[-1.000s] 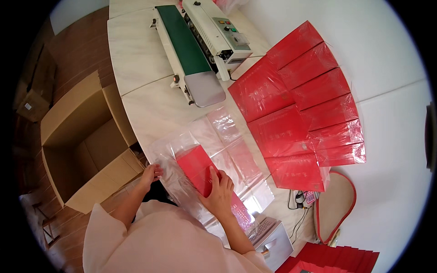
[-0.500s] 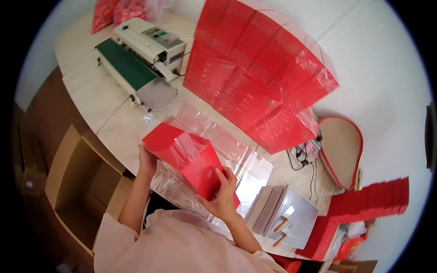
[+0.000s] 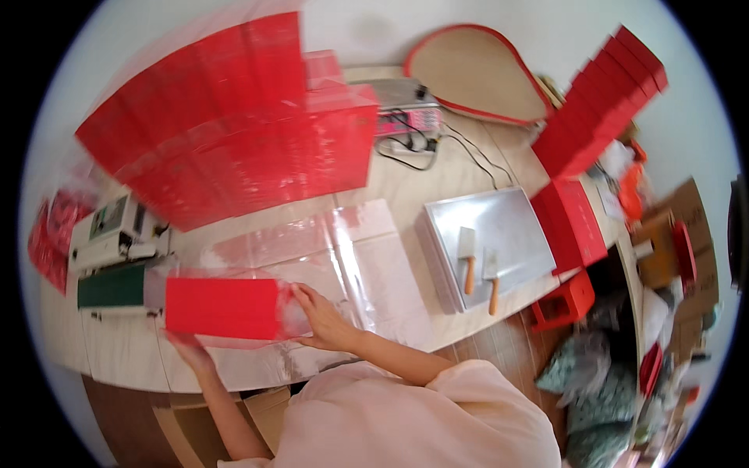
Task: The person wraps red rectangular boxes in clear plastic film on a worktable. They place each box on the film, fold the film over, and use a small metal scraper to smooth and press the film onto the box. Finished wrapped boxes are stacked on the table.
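Two hands grasp one red flat box (image 3: 222, 307) just above the near edge of the pale table (image 3: 437, 168): the left hand (image 3: 189, 352) grips it from below, its fingers mostly hidden, and the right hand (image 3: 324, 321) holds its right end, where a clear plastic sleeve (image 3: 290, 310) wraps the box. Beyond it lie overlapping clear plastic bags (image 3: 343, 257), too many to count. Right of them, one shiny metal tray (image 3: 499, 226) holds two scrapers (image 3: 466, 257) with orange handles. Left stands one sealing machine (image 3: 117, 242) with a green belt. Farther off, a blurred fan of red boxes (image 3: 234, 132) spreads out, with one red-rimmed woven tray (image 3: 476, 74) behind.
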### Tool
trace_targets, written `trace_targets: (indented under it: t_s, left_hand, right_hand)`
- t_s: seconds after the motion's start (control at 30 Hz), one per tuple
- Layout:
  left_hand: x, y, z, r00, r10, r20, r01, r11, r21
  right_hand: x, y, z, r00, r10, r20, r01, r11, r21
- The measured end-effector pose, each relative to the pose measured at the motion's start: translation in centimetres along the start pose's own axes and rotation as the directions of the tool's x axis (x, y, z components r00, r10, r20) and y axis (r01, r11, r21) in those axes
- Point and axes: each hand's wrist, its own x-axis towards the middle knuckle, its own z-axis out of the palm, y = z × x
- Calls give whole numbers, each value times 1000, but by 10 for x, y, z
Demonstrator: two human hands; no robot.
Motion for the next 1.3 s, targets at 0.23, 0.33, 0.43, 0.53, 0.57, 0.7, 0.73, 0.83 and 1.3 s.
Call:
trace_targets:
  t_s: [0.23, 0.33, 0.43, 0.53, 0.57, 0.7, 0.73, 0.83, 1.3]
  left_hand:
    - [-27, 111, 55, 898, 437, -48, -345, 769, 539]
    - [-42, 149, 56, 836, 545, 64, -459, 630, 627]
    - [-70, 170, 122, 866, 340, 367, -497, 665, 557]
    - [-83, 172, 179, 726, 138, 673, -624, 545, 561]
    - [-91, 175, 191, 722, 96, 685, -638, 475, 606]
    - [-105, 171, 221, 691, -33, 723, -697, 235, 677]
    - [-106, 168, 225, 686, -53, 725, -709, 173, 684]
    - [-110, 163, 230, 693, -110, 712, -707, 90, 702]
    - [-93, 153, 209, 770, -81, 633, -627, 92, 774]
  right_hand:
    - [-61, 64, -115, 832, 122, -541, -342, 881, -326]
    - [-100, 70, -182, 602, 298, -741, -774, 445, -450]
    - [-137, 87, -211, 522, 373, -767, -823, -19, -568]
    - [-145, 93, -212, 454, 402, -795, -849, -76, -523]
    - [-145, 96, -211, 431, 418, -799, -852, -103, -513]
    - [-142, 120, -213, 428, 408, -807, -853, -114, -509]
    - [-144, 122, -214, 412, 420, -809, -865, -99, -492]
    - [-143, 125, -212, 385, 422, -820, -899, -28, -437]
    - [-45, -24, -176, 960, 218, -175, -196, 972, 131]
